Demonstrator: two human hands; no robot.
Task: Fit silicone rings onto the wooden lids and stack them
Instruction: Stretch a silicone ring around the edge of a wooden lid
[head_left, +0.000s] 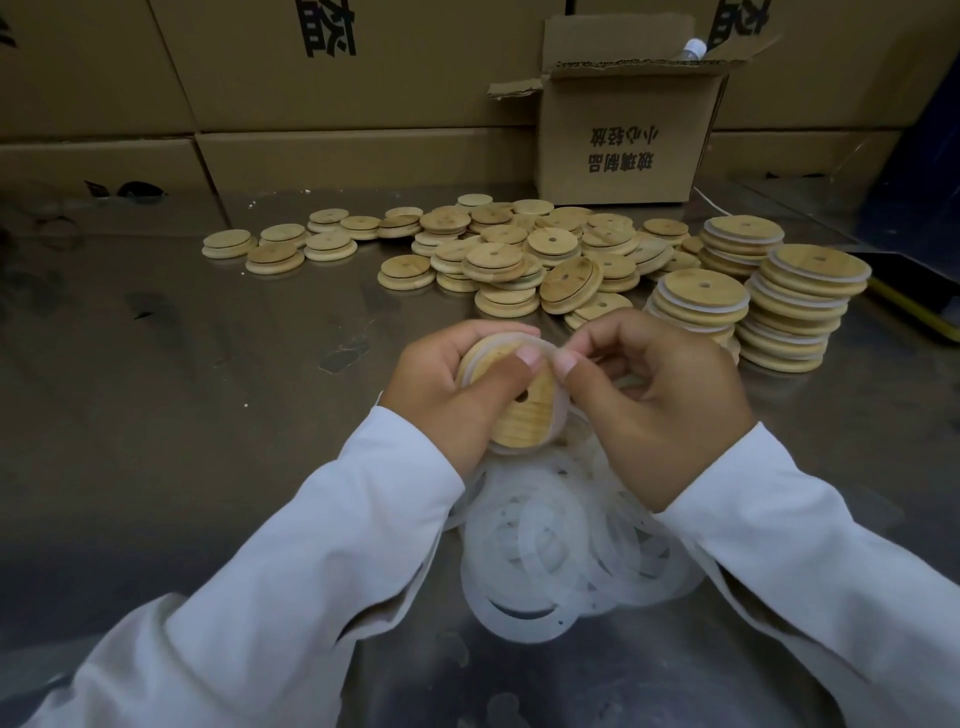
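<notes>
2 white sleeves (311, 545) reached in over a heap of loose silicone rings (550, 545) on the steel table (208, 364). The left hand (447, 384) gripped 1 wooden lid (524, 410) by its rim, thumb across the face. A translucent ring (540, 343) lay around its upper edge, seemingly only part seated, pinched there by the right hand (660, 395). Behind, bare lids (498, 249) lay scattered; 3 ringed stacks (800, 306) stood at the right.
</notes>
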